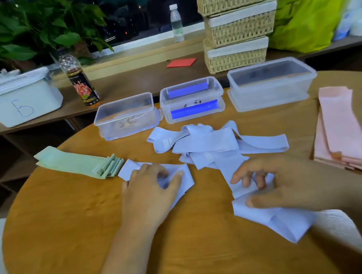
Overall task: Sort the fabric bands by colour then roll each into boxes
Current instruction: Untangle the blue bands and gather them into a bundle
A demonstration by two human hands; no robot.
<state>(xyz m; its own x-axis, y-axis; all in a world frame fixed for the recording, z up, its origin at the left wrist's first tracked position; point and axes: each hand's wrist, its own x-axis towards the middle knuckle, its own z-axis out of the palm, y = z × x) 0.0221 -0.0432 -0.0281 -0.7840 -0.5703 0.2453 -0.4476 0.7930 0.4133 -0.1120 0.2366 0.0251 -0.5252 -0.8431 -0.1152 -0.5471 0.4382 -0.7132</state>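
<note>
A loose heap of pale lilac fabric bands [212, 143] lies in the middle of the round wooden table [77, 225]. My left hand [151, 184] pinches one lilac band [186, 182] between thumb and fingers. My right hand [276, 184] holds another lilac band [273, 218], thumb on top and fingers curled over its upper part. Green bands [73, 162] lie stacked flat at the left, pink bands [340, 129] stacked at the right. Three clear plastic boxes stand at the table's far side: left box [126, 117], middle box with blue clips [191, 100], right box [270, 82].
Behind the table runs a low shelf with a white lidded tub marked 6 [15, 98], a dark drink bottle [79, 80], a red pad [181, 62], three stacked wicker baskets [237, 21], a water bottle [176, 23] and a yellow-green bag [310, 11]. Plants [19, 31] stand at the back left.
</note>
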